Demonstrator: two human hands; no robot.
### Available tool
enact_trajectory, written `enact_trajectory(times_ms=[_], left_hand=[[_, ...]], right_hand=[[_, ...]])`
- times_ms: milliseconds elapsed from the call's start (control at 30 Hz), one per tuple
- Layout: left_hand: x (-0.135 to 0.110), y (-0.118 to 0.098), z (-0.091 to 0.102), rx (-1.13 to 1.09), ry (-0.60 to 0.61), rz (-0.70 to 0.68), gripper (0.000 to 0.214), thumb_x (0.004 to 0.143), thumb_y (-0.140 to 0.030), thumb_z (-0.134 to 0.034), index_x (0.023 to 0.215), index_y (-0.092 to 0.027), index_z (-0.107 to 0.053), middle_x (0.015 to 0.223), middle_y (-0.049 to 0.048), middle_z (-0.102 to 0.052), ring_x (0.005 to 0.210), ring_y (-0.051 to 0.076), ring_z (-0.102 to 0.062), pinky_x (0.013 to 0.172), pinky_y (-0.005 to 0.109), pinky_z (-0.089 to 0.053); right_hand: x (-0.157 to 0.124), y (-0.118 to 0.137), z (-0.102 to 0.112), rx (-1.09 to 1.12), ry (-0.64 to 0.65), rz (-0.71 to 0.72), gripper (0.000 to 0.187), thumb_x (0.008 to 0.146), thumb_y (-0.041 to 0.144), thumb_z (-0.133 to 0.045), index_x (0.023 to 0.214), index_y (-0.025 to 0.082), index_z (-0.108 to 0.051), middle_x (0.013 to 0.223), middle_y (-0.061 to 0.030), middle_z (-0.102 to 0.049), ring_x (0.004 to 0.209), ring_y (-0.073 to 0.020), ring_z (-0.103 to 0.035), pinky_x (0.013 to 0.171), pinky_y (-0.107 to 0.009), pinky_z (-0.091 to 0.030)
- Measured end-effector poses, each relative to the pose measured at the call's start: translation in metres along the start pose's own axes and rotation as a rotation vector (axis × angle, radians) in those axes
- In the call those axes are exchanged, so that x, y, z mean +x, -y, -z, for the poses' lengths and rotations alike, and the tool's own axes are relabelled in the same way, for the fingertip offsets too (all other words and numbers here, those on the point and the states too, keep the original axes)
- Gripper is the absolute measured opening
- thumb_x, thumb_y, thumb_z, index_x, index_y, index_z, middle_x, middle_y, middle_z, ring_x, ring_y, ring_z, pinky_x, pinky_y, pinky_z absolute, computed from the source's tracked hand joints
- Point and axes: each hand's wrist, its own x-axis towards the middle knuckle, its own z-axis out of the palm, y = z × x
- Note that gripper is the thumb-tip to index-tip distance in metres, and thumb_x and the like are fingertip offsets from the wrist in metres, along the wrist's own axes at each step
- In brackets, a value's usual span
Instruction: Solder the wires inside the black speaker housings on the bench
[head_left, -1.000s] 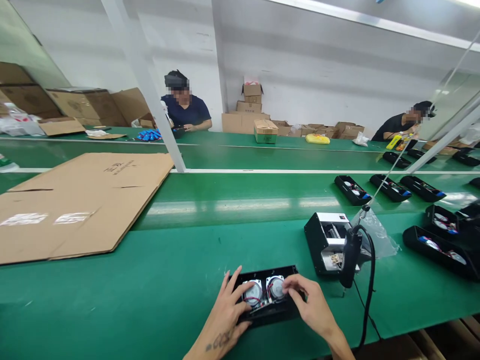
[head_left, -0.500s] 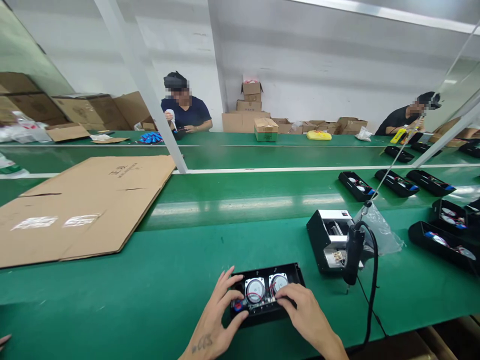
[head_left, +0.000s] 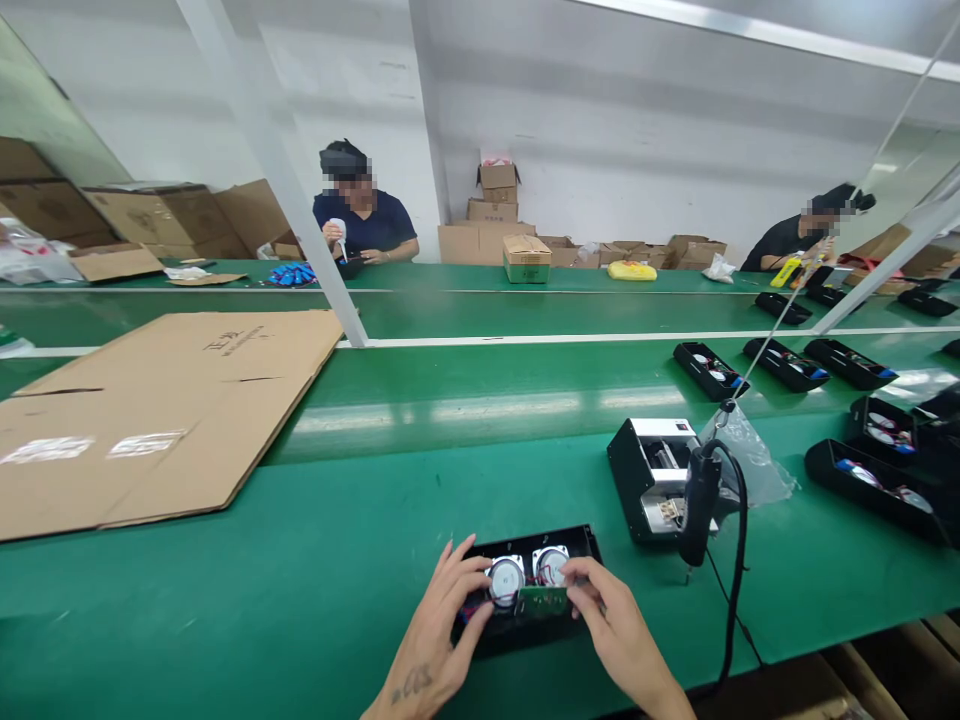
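Observation:
A black open speaker housing (head_left: 574,545) with two round silver drivers lies on the green bench right in front of me. My left hand (head_left: 435,640) grips its left end, thumb and fingers curled over the edge. My right hand (head_left: 611,625) pinches a small green circuit board (head_left: 541,601) over the housing's front side, below the drivers. Red wires run between the drivers.
A hanging black electric screwdriver (head_left: 699,505) with its cable dangles right of the housing, before a black-and-white box device (head_left: 649,475). Several more black housings (head_left: 784,362) lie at right. Flattened cardboard (head_left: 157,400) covers the left. Two other people work at the far bench.
The green circuit board has come up into view in my right hand's fingers at the housing's front. My left hand has shifted slightly along the left end.

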Motion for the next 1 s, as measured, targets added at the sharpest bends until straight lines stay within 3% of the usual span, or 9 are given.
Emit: enact_trajectory(times_ms=[100,167,267,467,633,700,800,867,1000], left_hand=[[-0.002,0.006,0.003,-0.036,-0.078,0.066,0.024,0.117,-0.033,-0.049,0.121,-0.03,-0.072,0.139,0.0082,-0.078,0.152,0.035,-0.062,0.126,0.075,-0.047],[-0.004,0.01,0.004,-0.054,-0.12,0.093,0.026,0.117,-0.034,-0.048,0.117,-0.03,-0.073,0.138,0.0067,-0.078,0.151,0.034,-0.064,0.126,0.073,-0.047],[-0.009,0.014,0.003,-0.056,-0.142,0.101,0.024,0.117,-0.036,-0.051,0.114,-0.03,-0.074,0.138,0.0061,-0.078,0.15,0.033,-0.064,0.126,0.07,-0.049],[-0.013,0.012,-0.002,-0.008,-0.1,0.06,0.02,0.115,-0.038,-0.059,0.118,-0.028,-0.076,0.141,0.0095,-0.078,0.155,0.036,-0.059,0.127,0.071,-0.047],[-0.002,0.013,0.001,0.101,-0.058,0.035,0.026,0.116,-0.036,-0.057,0.107,-0.027,-0.081,0.153,0.0099,-0.073,0.159,0.041,-0.052,0.12,0.067,-0.059],[0.005,0.013,0.004,0.1,-0.012,0.008,0.023,0.115,-0.034,-0.061,0.107,-0.03,-0.082,0.141,0.0055,-0.08,0.154,0.038,-0.06,0.125,0.068,-0.054],[0.015,0.011,0.004,0.066,0.033,-0.039,0.019,0.112,-0.028,-0.064,0.107,-0.034,-0.081,0.105,-0.0013,-0.086,0.14,0.032,-0.073,0.134,0.073,-0.042],[0.019,0.007,0.002,0.068,0.052,-0.058,0.02,0.111,-0.025,-0.063,0.106,-0.034,-0.081,0.088,-0.0021,-0.081,0.136,0.032,-0.074,0.133,0.077,-0.042],[0.02,-0.002,-0.004,0.132,0.078,-0.114,0.029,0.11,-0.017,-0.056,0.105,-0.032,-0.08,0.079,0.0002,-0.072,0.135,0.035,-0.072,0.127,0.087,-0.043]], right_hand=[[0.004,-0.002,-0.005,0.276,0.024,-0.092,0.052,0.106,0.07,-0.065,0.128,0.025,-0.079,0.117,-0.0081,-0.073,0.085,-0.0248,-0.08,0.082,-0.038,-0.066],[0.008,-0.006,-0.008,0.378,0.013,-0.091,0.054,0.104,0.074,-0.069,0.125,0.025,-0.082,0.117,-0.0082,-0.071,0.087,-0.0257,-0.081,0.081,-0.037,-0.066],[0.011,-0.011,-0.01,0.401,-0.013,-0.04,0.049,0.104,0.071,-0.072,0.114,0.025,-0.086,0.11,-0.0074,-0.071,0.086,-0.0248,-0.079,0.08,-0.036,-0.066],[0.01,-0.01,-0.005,0.338,-0.048,-0.024,0.051,0.104,0.073,-0.07,0.11,0.025,-0.088,0.109,-0.0085,-0.072,0.085,-0.024,-0.076,0.08,-0.037,-0.065],[0.01,-0.006,-0.005,0.377,-0.031,-0.054,0.055,0.101,0.077,-0.072,0.111,0.025,-0.086,0.112,-0.009,-0.074,0.083,-0.0251,-0.077,0.078,-0.038,-0.063],[0.01,-0.003,-0.006,0.392,0.002,-0.045,0.052,0.103,0.073,-0.071,0.119,0.026,-0.085,0.117,-0.0098,-0.073,0.086,-0.0254,-0.077,0.079,-0.038,-0.062],[0.011,0.002,-0.008,0.344,0.049,-0.045,0.041,0.1,0.055,-0.077,0.13,0.028,-0.083,0.123,-0.0092,-0.071,0.092,-0.0252,-0.074,0.083,-0.038,-0.061],[0.01,0.005,-0.007,0.207,0.056,-0.057,0.034,0.095,0.042,-0.079,0.126,0.028,-0.085,0.118,-0.0079,-0.071,0.093,-0.0252,-0.071,0.083,-0.038,-0.06],[0.006,0.005,0.0,-0.086,0.007,0.039,0.02,0.094,0.025,-0.072,0.107,0.028,-0.087,0.115,-0.0079,-0.076,0.1,-0.0284,-0.072,0.093,-0.043,-0.06]])
